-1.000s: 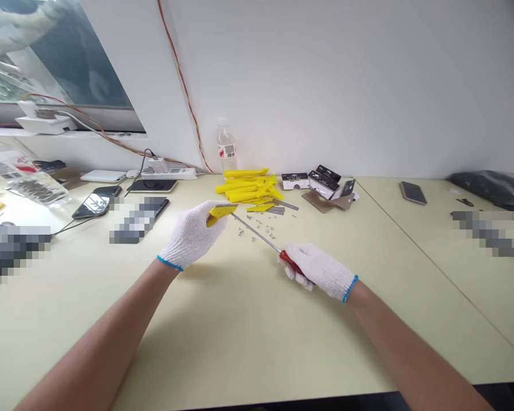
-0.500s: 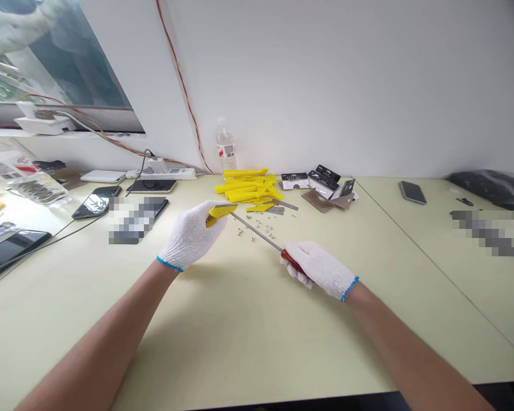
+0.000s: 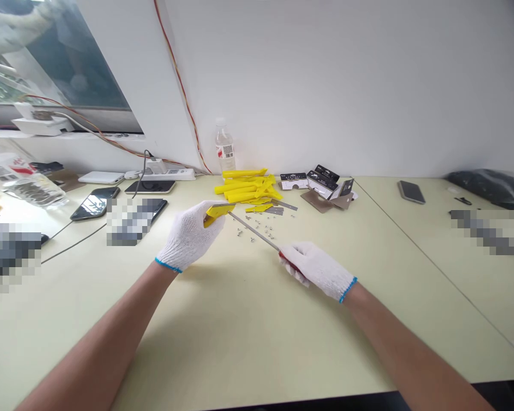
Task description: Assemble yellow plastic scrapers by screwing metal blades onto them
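My left hand (image 3: 189, 235), in a white knit glove, is closed around a yellow plastic scraper (image 3: 217, 211) held just above the table. My right hand (image 3: 317, 267), also gloved, grips the red handle of a long screwdriver (image 3: 255, 232). The metal shaft runs up and left, and its tip meets the yellow scraper. Several small silver screws (image 3: 257, 228) lie loose on the table under the shaft. Behind them sits a pile of yellow scrapers (image 3: 246, 186) with flat metal blades (image 3: 282, 206) beside it.
A water bottle (image 3: 225, 146) stands against the wall. Small black-and-white boxes and cardboard (image 3: 323, 188) lie right of the pile. Phones (image 3: 95, 202) and a power strip (image 3: 163, 173) with cables sit at the left. Another phone (image 3: 411, 192) and a black bag (image 3: 492, 187) rest on the right table.
Almost nothing has moved. Both hands keep their hold, with the screwdriver tip staying on the yellow scraper; the view has shifted very slightly.
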A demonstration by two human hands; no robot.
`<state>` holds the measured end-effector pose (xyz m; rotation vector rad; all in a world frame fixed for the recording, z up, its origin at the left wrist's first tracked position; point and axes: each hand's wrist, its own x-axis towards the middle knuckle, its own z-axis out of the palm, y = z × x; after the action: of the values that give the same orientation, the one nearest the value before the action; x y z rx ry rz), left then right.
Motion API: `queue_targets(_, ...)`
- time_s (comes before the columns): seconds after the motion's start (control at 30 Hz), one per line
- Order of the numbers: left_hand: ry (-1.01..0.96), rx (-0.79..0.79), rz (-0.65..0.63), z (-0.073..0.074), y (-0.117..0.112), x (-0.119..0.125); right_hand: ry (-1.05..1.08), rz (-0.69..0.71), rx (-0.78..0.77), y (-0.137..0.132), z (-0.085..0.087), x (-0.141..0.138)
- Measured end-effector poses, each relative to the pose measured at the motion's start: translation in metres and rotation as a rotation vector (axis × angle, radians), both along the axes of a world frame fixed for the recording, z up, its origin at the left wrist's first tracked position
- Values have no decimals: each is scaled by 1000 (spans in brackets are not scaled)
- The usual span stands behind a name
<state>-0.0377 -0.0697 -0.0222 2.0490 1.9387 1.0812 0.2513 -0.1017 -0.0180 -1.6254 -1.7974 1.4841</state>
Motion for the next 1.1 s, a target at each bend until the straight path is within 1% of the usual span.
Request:
queue_targets(0.07, -4, -2, -8, 0, 0, 0, -105, -38, 92, 5, -6, -1)
queue_targets(0.13, -14, 0, -29, 0, -1, 1, -159, -46, 123, 8, -10, 0)
queue_targets(0.2, -22, 2, -42, -1, -1, 2, -122, 3, 81, 7, -11, 2)
queue_targets(0.3, -32, 3, -45, -1, -2, 2, 16, 92, -2, 3, -9, 6)
queue_targets(0.37, -40, -1, -39, -1, -1, 2, 59, 102, -11, 2, -8, 7)
queue_targets(0.4, -40, -3, -33, -1, -1, 2, 47, 92, 7, 2, -8, 7)
queue_targets(0.5, -24, -9, -10, -1, -1, 2, -31, 74, 102, 5, -13, 5)
queue_targets(0.57, -17, -9, -6, 0, -1, 2, -90, 74, 195, 8, -17, 3)
queue_targets(0.73, -12, -20, -10, 0, -1, 2, -254, 43, 531, 15, -24, 4)
queue_targets(0.8, -30, -33, -4, 0, 0, 2, -273, 11, 618, 16, -26, 5)
queue_targets(0.97, -42, -61, 29, 0, 1, 2, -284, -28, 694, 14, -27, 5)
queue_targets(1.03, -37, -66, 33, 0, 2, 1, -291, -28, 681, 12, -25, 3)
queue_targets(1.1, -39, -63, 29, 0, 2, 1, -301, -27, 630, 11, -22, 1)
